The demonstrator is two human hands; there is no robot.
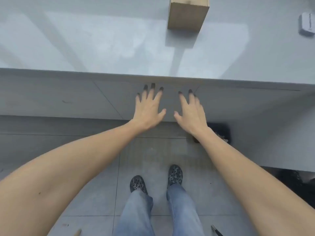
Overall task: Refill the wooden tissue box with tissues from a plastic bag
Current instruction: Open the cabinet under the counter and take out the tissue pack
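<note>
Both hands empty, fingers spread: left hand (148, 109), right hand (191, 113), side by side below the table (102, 48) edge. Wooden tissue box (187, 16) sits well beyond the right hand's fingertips, untouched.

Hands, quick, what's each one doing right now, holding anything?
Left hand: open, fingers spread, holding nothing.
Right hand: open, fingers spread, holding nothing.
Both are short of the grey table's edge, apart from the light brown wooden box.
</note>
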